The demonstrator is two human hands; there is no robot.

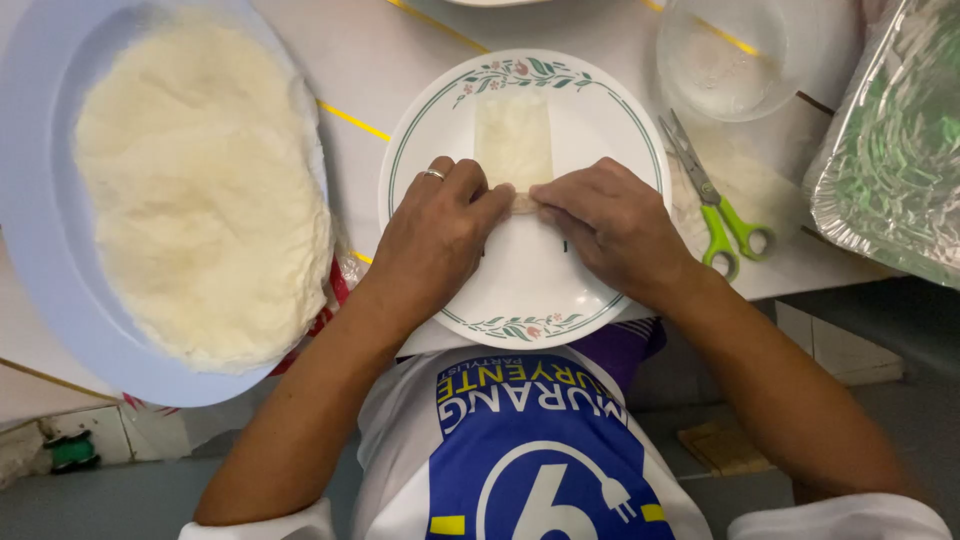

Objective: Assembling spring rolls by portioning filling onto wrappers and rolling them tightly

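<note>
Both hands meet at the near end of a thin pale wrapper lying flat on a white plate with a flowered rim: the left hand and right hand pinch its rolled edge with narrow fingertips. It looks light, soft, limp and easy to tear, so it is best held gently at that edge's corners. Its long axis runs straight away from the person, the free end pointing to the plate's far rim.
</note>
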